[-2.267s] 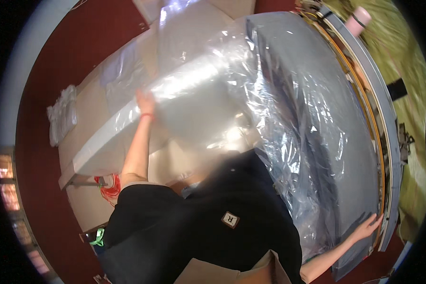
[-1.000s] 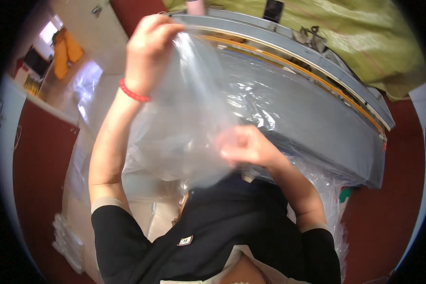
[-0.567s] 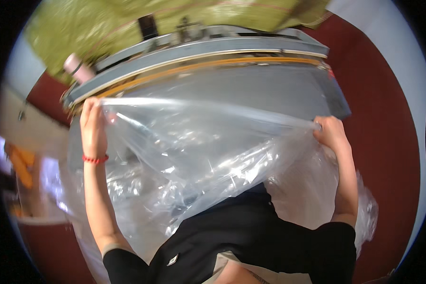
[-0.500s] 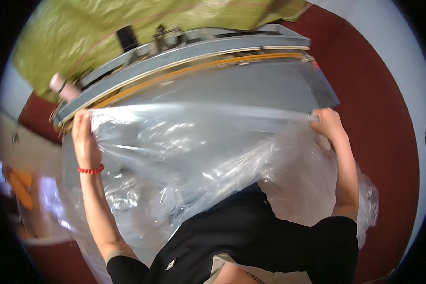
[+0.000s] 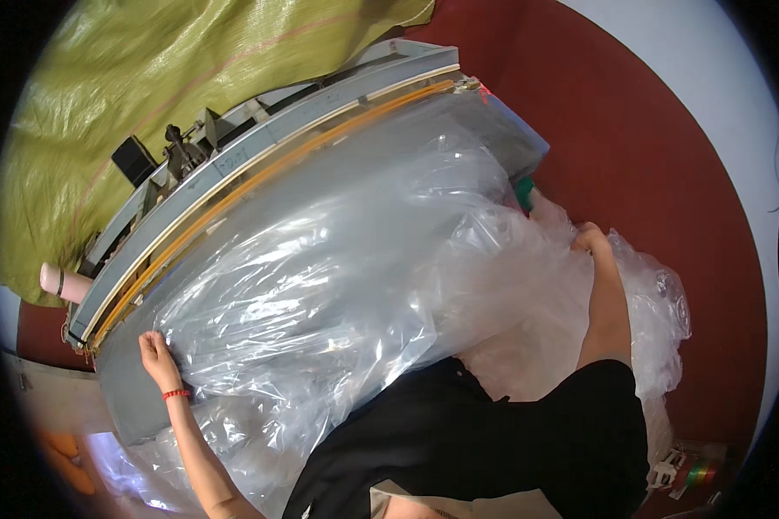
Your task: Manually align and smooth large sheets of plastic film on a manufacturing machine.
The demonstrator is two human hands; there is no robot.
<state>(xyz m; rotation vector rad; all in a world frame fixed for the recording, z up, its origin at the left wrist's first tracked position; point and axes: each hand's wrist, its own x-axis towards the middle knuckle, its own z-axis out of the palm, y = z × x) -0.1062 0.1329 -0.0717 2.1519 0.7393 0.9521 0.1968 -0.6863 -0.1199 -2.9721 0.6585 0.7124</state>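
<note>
A large clear plastic sheet (image 5: 320, 294) lies rumpled across a long grey worktop (image 5: 134, 389) and spills over its near and right sides. My left hand (image 5: 157, 356) is closed at the sheet's left edge, pinching the film near the worktop's left end; a red beaded bracelet circles the wrist. On the far right, my right hand (image 5: 589, 238) is closed on a gathered part of the film, beyond the worktop's right edge. Its fingertips are partly hidden. Along the worktop's far side runs a long grey metal bar (image 5: 260, 130) with an orange strip (image 5: 320, 134).
Behind the bar hangs a yellow-green woven sheet (image 5: 147, 104). A pink bottle (image 5: 63, 283) stands beyond the bar's left end. Something green (image 5: 524, 195) shows by the worktop's right edge. More bunched film (image 5: 658, 303) hangs over the dark red floor (image 5: 649, 138).
The film, stretched taut between both hands before, now lies slack over the worktop. My left hand has moved nearer and lower; my right hand has dropped slightly. The view has turned.
</note>
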